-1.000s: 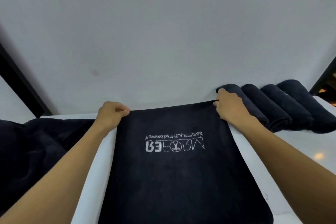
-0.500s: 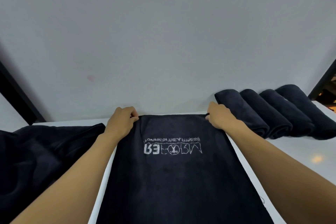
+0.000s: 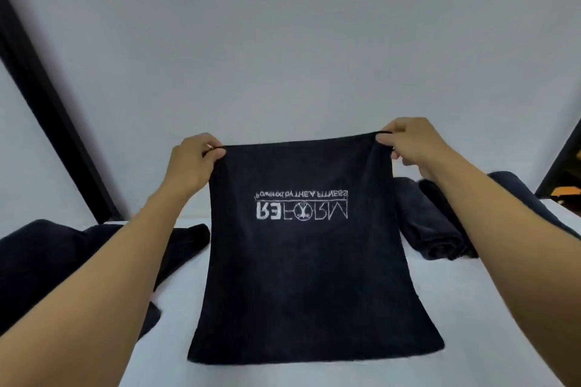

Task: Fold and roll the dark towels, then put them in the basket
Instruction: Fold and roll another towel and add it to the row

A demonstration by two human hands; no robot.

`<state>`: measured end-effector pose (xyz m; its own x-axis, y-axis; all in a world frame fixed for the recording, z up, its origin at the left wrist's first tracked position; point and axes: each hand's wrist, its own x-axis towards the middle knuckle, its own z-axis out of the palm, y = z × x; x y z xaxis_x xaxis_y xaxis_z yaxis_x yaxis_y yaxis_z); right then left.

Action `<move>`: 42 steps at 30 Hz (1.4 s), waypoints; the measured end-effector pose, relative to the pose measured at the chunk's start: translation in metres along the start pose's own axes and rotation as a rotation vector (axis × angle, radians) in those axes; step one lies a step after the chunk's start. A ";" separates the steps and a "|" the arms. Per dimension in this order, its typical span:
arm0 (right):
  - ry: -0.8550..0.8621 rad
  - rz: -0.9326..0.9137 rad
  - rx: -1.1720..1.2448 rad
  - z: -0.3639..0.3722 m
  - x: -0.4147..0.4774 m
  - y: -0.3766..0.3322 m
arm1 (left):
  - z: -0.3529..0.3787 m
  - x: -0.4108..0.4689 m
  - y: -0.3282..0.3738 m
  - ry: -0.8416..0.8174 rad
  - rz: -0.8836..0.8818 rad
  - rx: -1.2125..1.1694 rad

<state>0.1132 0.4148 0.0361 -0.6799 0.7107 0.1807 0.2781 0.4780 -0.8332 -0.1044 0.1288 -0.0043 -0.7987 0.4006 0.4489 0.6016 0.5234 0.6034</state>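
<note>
Above table (image 3: 314,377), L hand (image 3: 193,163) & R hand (image 3: 412,143) pinch towel (image 3: 308,276) top corners, raised.

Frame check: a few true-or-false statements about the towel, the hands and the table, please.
1. Both the left hand and right hand pinch the printed towel's far corners. True.
2. The printed towel lies flat on the table. False: its far end is held up; only the near end rests there.
3. Rolled towels lie to its right. True.
4. A basket stands at left. False: loose dark towels lie there; no basket shows.
</note>
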 end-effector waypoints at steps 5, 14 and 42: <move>0.145 -0.202 0.275 -0.044 -0.038 -0.062 | -0.080 -0.003 0.061 0.217 0.102 -0.301; -0.148 -0.129 0.257 -0.068 -0.157 0.003 | -0.144 -0.144 0.057 -0.294 0.097 -0.262; 0.005 -0.112 -0.471 0.116 -0.070 0.099 | 0.065 -0.105 -0.047 -0.100 -0.085 0.304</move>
<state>0.1095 0.3517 -0.1196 -0.7202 0.6435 0.2595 0.4812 0.7326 -0.4814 -0.0482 0.1107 -0.1233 -0.8504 0.4103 0.3294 0.5197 0.7524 0.4046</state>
